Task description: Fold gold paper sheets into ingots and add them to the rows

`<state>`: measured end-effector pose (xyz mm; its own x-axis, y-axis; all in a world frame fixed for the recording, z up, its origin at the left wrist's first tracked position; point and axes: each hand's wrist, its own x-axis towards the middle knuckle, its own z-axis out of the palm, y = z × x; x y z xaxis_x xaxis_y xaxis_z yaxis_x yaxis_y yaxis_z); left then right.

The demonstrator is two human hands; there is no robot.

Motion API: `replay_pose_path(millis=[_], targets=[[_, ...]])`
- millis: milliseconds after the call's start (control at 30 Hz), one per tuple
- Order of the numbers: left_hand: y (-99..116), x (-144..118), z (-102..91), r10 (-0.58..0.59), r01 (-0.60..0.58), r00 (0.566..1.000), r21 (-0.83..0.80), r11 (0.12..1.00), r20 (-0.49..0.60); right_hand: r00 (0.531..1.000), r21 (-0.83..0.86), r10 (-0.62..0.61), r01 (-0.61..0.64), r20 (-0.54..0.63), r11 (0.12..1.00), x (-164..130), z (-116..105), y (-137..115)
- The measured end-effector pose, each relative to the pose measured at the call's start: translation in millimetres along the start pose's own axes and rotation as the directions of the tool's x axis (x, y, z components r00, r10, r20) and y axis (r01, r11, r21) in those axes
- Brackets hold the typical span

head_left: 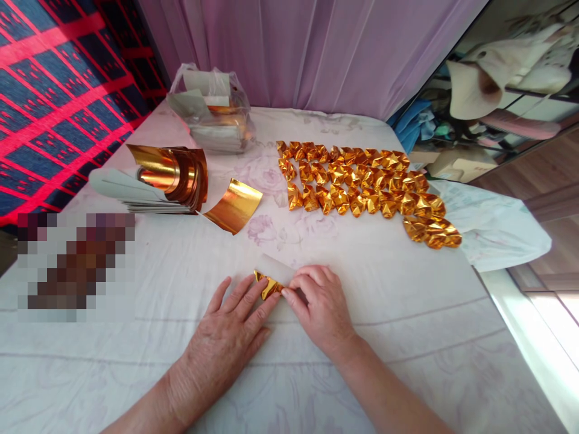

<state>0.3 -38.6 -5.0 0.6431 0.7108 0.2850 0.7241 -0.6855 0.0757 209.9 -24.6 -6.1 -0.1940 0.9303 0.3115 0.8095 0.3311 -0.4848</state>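
Observation:
A small sheet of gold foil paper (270, 278), white on its back, lies partly folded on the white cloth-covered table (181, 361). My left hand (228, 337) lies flat with its fingertips pressing the gold folded edge. My right hand (319, 304) pinches the same sheet from the right, fingers curled over the fold. Farther back, several finished gold folded pieces (362, 184) lie in rows.
A curled stack of gold sheets (169, 175) sits at the left, with one loose gold sheet (234, 205) beside it. A clear plastic bag (210, 111) of more paper stands at the back. A lilac curtain (294, 48) hangs behind. The table edge runs down the right.

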Motion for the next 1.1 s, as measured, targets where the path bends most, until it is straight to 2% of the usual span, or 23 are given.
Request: replay_pose_path(millis=[200,700,900,1100], targets=[[0.4,-0.1,-0.6,-0.005,0.005,1.000,0.006,1.000,0.003,1.000,0.073,-0.002,0.002,0.010,0.997,-0.1,-2.0,1.5],[3.2,5.2,-5.2,-0.065,0.065,0.998,-0.023,0.998,0.018,1.000,-0.015,0.013,-0.013,0.003,1.000,-1.2,-1.7,-2.0],[3.8,6.1,-6.3,-0.049,0.049,0.998,-0.005,0.999,0.030,1.000,-0.036,0.024,-0.024,0.008,0.999,-1.5,-1.6,-3.9],[5.0,5.3,-5.7,-0.092,0.094,0.995,-0.056,0.994,0.041,0.999,-0.033,0.037,-0.037,0.010,0.999,-1.4,-0.9,-3.5]])
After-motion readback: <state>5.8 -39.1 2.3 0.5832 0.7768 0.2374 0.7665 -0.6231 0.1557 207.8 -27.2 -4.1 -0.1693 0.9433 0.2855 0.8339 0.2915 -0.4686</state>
